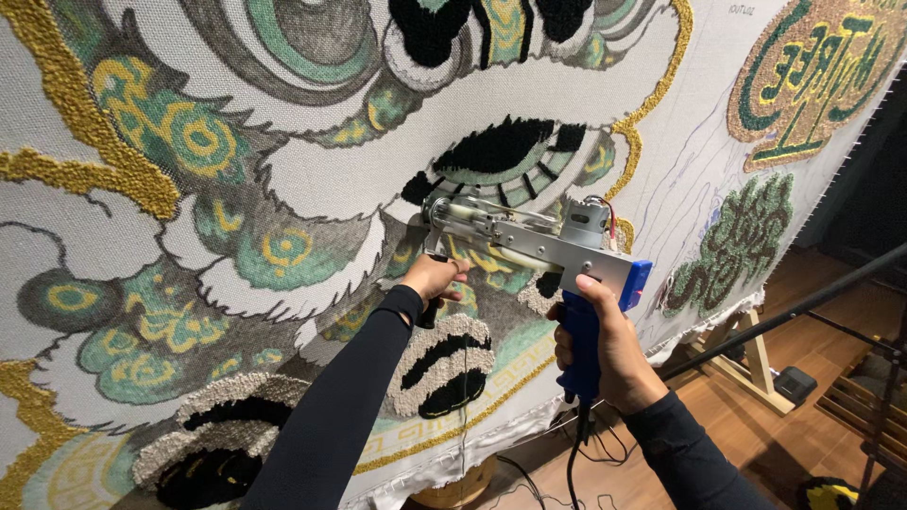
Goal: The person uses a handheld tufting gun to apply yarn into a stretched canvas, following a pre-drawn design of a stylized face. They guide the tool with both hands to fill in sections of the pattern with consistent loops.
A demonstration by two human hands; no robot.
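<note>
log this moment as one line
left hand: grips front handle | right hand: grips blue grip | tufting gun: tip against cloth

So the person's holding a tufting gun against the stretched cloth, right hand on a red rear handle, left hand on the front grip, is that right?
Not quite: the head view shows the rear handle in the right hand is blue, not red. The left hand does hold the front grip of the tufting gun against the stretched cloth.

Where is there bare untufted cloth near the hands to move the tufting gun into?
Bare white cloth lies up-left of the silver and blue tufting gun, between the green-gold swirls and the black oval patch. More lies right, beside the yellow outline. Around the left hand and right hand it is crowded.
</note>
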